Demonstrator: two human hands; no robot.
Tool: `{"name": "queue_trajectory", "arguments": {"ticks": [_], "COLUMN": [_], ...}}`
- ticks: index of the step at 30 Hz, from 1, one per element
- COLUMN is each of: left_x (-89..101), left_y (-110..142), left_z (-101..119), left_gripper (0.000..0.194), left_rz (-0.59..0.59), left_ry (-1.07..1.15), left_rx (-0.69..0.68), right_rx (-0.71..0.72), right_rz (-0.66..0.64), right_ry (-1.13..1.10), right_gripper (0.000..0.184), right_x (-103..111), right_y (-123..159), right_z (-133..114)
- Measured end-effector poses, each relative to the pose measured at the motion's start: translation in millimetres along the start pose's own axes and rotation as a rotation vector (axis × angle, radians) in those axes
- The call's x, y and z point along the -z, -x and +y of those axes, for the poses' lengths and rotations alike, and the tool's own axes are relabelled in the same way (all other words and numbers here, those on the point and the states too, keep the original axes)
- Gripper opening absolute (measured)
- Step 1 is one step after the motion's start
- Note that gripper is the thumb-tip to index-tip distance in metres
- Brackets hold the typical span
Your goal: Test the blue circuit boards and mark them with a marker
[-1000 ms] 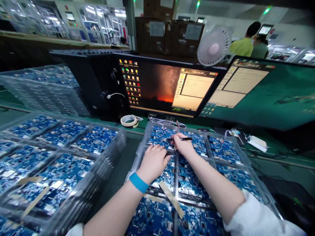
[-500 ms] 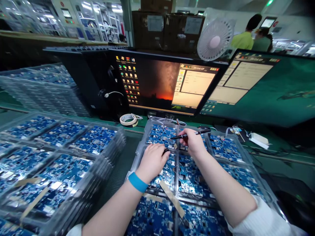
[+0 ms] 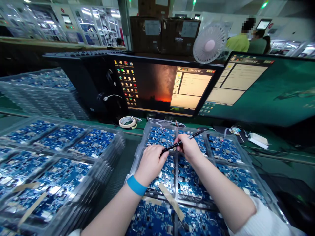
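Observation:
My right hand [image 3: 189,148] grips a black pen [image 3: 173,145], its back end angled up to the right. The pen's front end reaches my left hand [image 3: 151,161], where the thumb and fingers are closed around a small black piece that looks like the pen's cap [image 3: 162,151]. From here I cannot tell whether pen and cap are joined. A blue band circles my left wrist. Both hands are over a clear plastic tray [image 3: 138,151] whose compartments hold blue circuit boards [image 3: 150,216]. A strip of tan tape [image 3: 171,201] lies across the tray, below my hands.
To the left stand stacked trays of boards [image 3: 98,164], with another stack [image 3: 44,95] farther back. Behind my tray are a tape roll [image 3: 128,122], a monitor [image 3: 157,85] and a second screen [image 3: 265,91]. A white fan [image 3: 210,44] and cartons [image 3: 179,34] rise behind; two people are beyond.
My right hand has shifted slightly left and down, bringing the pen's front end from above the boards to the black piece in my left hand. My left hand stays nearly in place.

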State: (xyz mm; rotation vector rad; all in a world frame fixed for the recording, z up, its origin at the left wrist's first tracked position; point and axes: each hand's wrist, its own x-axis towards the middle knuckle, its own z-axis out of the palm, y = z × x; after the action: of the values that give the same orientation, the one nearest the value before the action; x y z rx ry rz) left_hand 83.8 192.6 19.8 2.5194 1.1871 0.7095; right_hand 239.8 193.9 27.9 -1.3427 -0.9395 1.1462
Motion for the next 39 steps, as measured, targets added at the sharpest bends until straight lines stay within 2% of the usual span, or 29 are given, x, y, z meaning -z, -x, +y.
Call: {"name": "queue_trajectory", "arguments": {"ticks": [9, 13, 19, 22, 24, 26, 27, 29, 31, 32, 35, 39], "left_x": [5.4, 7.9, 8.9, 6.9, 5.1, 3.2, 2.3, 0.2, -2.3, -3.8, -8.6, -14.0], "left_y": [3, 4, 5, 3, 2, 2, 2, 2, 2, 2, 3, 2], "left_z": [4, 5, 8, 10, 10, 8, 7, 5, 2, 1, -2, -7], "left_gripper": [0.019, 0.018, 0.016, 0.016, 0.018, 0.019, 0.019, 0.020, 0.019, 0.018, 0.014, 0.014], "left_rz": [-0.099, -0.142, -0.135, -0.125, -0.098, -0.054, -0.029, 0.018, 0.052, 0.064, 0.076, 0.080], "left_ry": [0.035, 0.074, 0.200, 0.215, 0.181, 0.106, 0.065, 0.003, -0.035, -0.054, -0.103, -0.146], "left_rx": [0.006, 0.015, -0.005, 0.015, 0.030, 0.059, 0.079, 0.116, 0.126, 0.124, 0.110, 0.102], "right_rx": [0.018, 0.051, 0.092, 0.108, 0.127, 0.152, 0.166, 0.197, 0.232, 0.246, 0.276, 0.288], "right_rz": [-0.186, -0.217, -0.264, -0.285, -0.418, -0.573, -0.576, -0.408, -0.175, -0.109, -0.027, 0.081], "right_ry": [0.146, 0.207, 0.244, 0.265, 0.306, 0.427, 0.533, 0.765, 0.935, 0.985, 1.110, 1.262], "right_gripper": [0.035, 0.036, 0.035, 0.035, 0.032, 0.038, 0.039, 0.032, 0.024, 0.023, 0.023, 0.030], "right_x": [-19, -18, -22, -15, -4, 10, 15, 20, 14, 7, -19, -47], "right_y": [8, 12, 19, 16, 10, -1, -8, -25, -43, -52, -71, -81], "right_z": [14, 8, 0, -2, -5, -8, -9, -10, -8, -6, 0, 9]}}
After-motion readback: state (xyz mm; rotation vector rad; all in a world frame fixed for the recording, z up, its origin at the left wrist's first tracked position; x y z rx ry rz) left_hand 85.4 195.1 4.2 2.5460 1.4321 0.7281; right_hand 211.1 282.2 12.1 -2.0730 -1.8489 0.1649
